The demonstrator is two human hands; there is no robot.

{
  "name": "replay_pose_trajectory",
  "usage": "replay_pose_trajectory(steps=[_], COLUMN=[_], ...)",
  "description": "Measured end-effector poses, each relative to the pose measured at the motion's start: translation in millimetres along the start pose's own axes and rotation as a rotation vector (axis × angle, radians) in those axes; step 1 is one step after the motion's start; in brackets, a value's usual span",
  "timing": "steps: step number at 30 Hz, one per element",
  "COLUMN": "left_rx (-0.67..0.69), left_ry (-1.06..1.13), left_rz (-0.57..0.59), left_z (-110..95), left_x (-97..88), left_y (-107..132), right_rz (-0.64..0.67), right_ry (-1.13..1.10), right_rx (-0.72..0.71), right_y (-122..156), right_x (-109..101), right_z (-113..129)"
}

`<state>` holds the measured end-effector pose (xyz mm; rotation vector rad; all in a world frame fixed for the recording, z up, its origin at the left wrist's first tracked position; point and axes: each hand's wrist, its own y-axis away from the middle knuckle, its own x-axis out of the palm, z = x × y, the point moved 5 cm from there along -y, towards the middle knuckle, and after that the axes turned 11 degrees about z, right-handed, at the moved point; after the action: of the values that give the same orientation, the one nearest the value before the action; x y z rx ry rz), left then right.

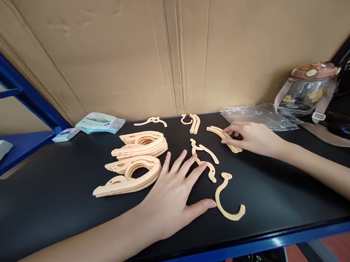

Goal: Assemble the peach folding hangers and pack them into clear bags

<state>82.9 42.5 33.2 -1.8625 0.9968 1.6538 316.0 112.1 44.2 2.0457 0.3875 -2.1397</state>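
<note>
On the black bench (49, 192), left hand (172, 197) flat, fingers spread, by a peach plastic hook (227, 207); right hand (253, 139), fingers open, touches curved peach plastic strips (217, 132). Imo pick-up step, next needs a pinch.

Showing smooth, matt peach plastic in the hook piece (217, 197), the curved strips (222, 134) and the stacked hanger parts (143, 148). Shining dully across the black tabletop (49, 192), possibly laminate. Glinting along the blue painted metal edge (257, 246). Crinkling glossily in the clear film bags (259, 117); reading matt in the cardboard backing (115, 52); gleaming in the transparent plastic bottle (306, 91).
</note>
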Motion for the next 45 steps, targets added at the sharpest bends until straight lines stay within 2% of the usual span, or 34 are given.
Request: replay_pose_trajectory(steps=[6, 10, 12, 14, 18, 21, 28, 31, 35, 39, 42, 45], left_rx=[-0.027, -0.023, -0.003, 0.077, 0.374, 0.458, 0.459, 0.458, 0.49, 0.503, 0.485, 0.392], left_ry=[-0.041, -0.074, -0.076, -0.063, -0.052, -0.026, 0.099, 0.112, 0.115, 0.104, 0.1, 0.121], left_rz=[-0.046, -0.079, -0.099, -0.109, -0.039, -0.01, -0.114, -0.117, -0.123, -0.166, -0.205, -0.266], left_z=[4.8, 5.5, 3.7, -1.6, -18.8, -23.7, -23.2, -22.1, -22.5, -25.3, -25.7, -19.1], left_x=[1.2, 1.0, -1.2, -4.3, -6.8, -8.4, -14.0, -13.2, -13.4, -17.0, -19.9, -21.5], left_y=[2.1, 4.0, 4.9, 6.5, 12.7, 15.6, 13.6, 13.1, 15.0, 16.7, 16.2, 14.8], right_rz=[0.039, -0.021, -0.061, -0.064, 0.002, 0.016, -0.12, -0.073, 0.01, -0.019, -0.098, -0.112], right_ry=[-0.212, -0.183, -0.136, -0.115, -0.131, -0.156, -0.172, -0.151, -0.259, -0.289, -0.225, -0.28], right_rx=[-0.19, -0.244, -0.319, -0.419, -0.525, -0.538, -0.535, -0.531, -0.591, -0.531, -0.473, -0.5], right_y=[7.8, 11.2, 14.1, 17.6, 22.2, 22.9, 22.8, 21.9, 22.7, 21.6, 21.1, 24.3], right_x=[2.7, 1.7, -0.6, -1.8, -0.8, -1.3, -9.9, -7.4, -5.7, -9.1, -13.8, -18.1], right_z=[11.8, 19.9, 28.3, 38.5, 51.0, 50.9, 42.0, 41.6, 44.4, 40.5, 35.9, 39.5])
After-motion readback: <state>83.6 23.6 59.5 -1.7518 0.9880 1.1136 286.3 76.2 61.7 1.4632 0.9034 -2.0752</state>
